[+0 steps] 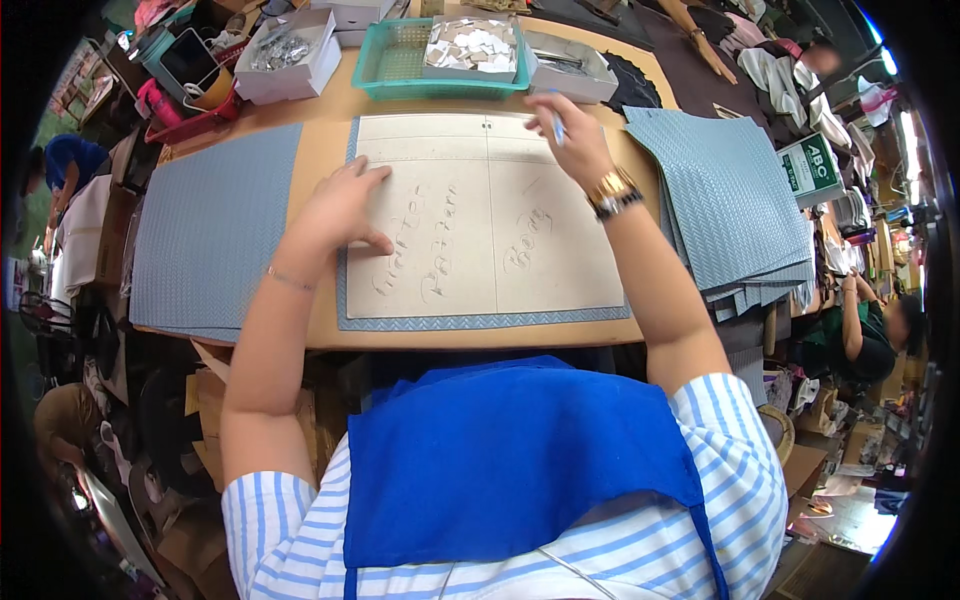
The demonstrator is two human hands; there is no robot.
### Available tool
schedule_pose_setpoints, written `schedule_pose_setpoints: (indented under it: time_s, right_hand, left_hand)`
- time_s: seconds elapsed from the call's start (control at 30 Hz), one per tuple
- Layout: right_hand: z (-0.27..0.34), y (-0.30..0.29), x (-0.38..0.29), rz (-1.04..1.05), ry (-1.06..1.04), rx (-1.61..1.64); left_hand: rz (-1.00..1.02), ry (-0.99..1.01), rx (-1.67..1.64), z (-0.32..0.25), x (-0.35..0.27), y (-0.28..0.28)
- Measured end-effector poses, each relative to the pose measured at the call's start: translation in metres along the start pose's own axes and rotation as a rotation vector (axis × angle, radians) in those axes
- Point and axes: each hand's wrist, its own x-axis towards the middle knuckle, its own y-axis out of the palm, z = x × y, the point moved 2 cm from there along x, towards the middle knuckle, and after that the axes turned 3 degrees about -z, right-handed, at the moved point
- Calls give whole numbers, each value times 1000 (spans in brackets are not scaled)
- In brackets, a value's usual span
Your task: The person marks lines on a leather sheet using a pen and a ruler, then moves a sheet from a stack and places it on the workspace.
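A cream cardboard pattern (465, 225) with ruled lines and handwriting lies on a slightly larger blue textured sheet (480, 323), whose margin shows along the left and front. My left hand (341, 202) rests spread on the pattern's left edge, with fingers and thumb apart. Near the pattern's far right corner, my right hand (571, 135) grips a blue-and-white pen (557, 129). The hand is a little blurred, and I cannot tell whether the pen tip touches the card.
Blue textured sheets lie in a left stack (214, 225) and a right stack (727, 195). Along the back stand a white box of metal parts (289, 86), a green plastic basket (390, 90) and another white box (600, 88). A red basket (199, 124) sits back left. Other people work nearby.
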Motion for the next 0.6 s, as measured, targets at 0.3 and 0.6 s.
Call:
schedule_pose_setpoints:
  time_s: [0.3, 0.6]
  right_hand:
    - [-20, -61, -170, -88, -48, -517]
    - [-23, -62, -170, -78, -41, -520]
  left_hand:
    - [-564, -69, -319, 4, -44, 52]
    - [-518, -372, -744, 4, -23, 48]
